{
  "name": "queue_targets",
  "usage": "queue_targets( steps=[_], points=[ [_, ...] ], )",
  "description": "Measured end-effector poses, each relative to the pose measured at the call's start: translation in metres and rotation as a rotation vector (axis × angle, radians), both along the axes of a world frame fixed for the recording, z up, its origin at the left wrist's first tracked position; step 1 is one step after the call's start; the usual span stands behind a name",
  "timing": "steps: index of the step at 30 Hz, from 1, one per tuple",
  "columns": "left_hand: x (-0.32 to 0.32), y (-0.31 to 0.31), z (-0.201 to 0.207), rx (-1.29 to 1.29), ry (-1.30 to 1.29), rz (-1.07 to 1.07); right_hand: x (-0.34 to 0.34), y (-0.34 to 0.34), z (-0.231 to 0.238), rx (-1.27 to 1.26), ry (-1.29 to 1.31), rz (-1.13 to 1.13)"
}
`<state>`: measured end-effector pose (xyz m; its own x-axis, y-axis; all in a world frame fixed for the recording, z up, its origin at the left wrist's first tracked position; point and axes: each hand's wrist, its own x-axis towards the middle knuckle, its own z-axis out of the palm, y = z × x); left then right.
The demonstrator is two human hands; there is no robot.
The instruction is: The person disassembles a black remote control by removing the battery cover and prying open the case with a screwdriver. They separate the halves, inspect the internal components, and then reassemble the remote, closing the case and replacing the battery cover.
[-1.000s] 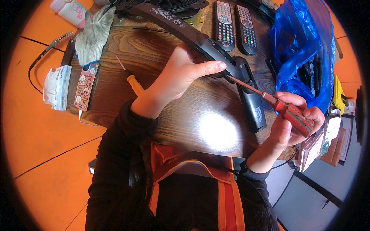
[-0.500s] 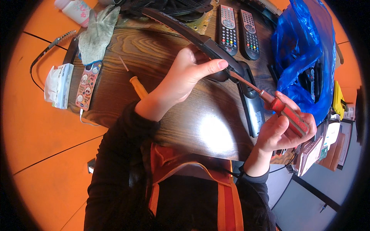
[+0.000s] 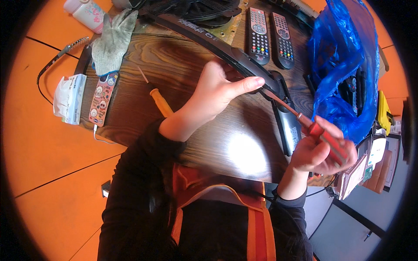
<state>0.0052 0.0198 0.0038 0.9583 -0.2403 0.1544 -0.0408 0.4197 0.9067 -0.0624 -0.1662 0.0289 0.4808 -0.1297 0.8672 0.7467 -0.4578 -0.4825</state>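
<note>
My left hand [image 3: 220,89] is wrapped round a long black curved plastic device [image 3: 209,39] with pale lettering, its thumb lying along the near end. In my right hand [image 3: 320,148] is a screwdriver [image 3: 280,102] with a red handle. The blade tip meets the device close to my left thumb, and its very end is hidden. Just beyond lies a dark, glossy elongated part [image 3: 285,128] with a label; whether it joins the device I cannot tell. Left of my forearm, a second screwdriver with a yellow handle [image 3: 161,103] rests on the wooden table [image 3: 213,141].
Two remote controls [image 3: 259,37] lie at the back, near a black fan-like part [image 3: 196,8]. A blue plastic bag [image 3: 344,65] stands at the right. Along the left are a grey-white glove [image 3: 114,43], a patterned phone [image 3: 103,100], a tissue pack [image 3: 70,98] and a white bottle [image 3: 87,15].
The black device has tilted, so more of its lettering shows. My right fingers have shifted round the red handle, which is blurred. The whole view has moved slightly.
</note>
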Motion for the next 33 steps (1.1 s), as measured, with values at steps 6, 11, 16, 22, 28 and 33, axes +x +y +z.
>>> queue_targets(
  steps=[6,11,16,22,28,33],
  points=[
    [0.008,0.006,-0.007,0.070,-0.068,0.120,-0.004,-0.003,0.003,0.195,-0.147,-0.154],
    [0.002,-0.001,-0.013,0.122,-0.134,0.091,0.001,0.006,0.002,0.171,0.067,0.087],
    [0.001,0.000,-0.013,0.223,-0.166,0.107,0.000,0.007,0.002,0.206,0.099,0.132],
    [-0.001,0.001,-0.010,0.240,-0.252,0.078,0.004,-0.003,0.005,0.218,0.094,0.400],
    [-0.004,-0.001,-0.011,0.262,-0.307,0.025,0.007,-0.020,0.012,0.183,0.197,0.522],
    [-0.001,0.005,-0.013,0.411,-0.268,-0.068,0.006,-0.013,0.012,0.098,0.193,0.436]
  ],
)
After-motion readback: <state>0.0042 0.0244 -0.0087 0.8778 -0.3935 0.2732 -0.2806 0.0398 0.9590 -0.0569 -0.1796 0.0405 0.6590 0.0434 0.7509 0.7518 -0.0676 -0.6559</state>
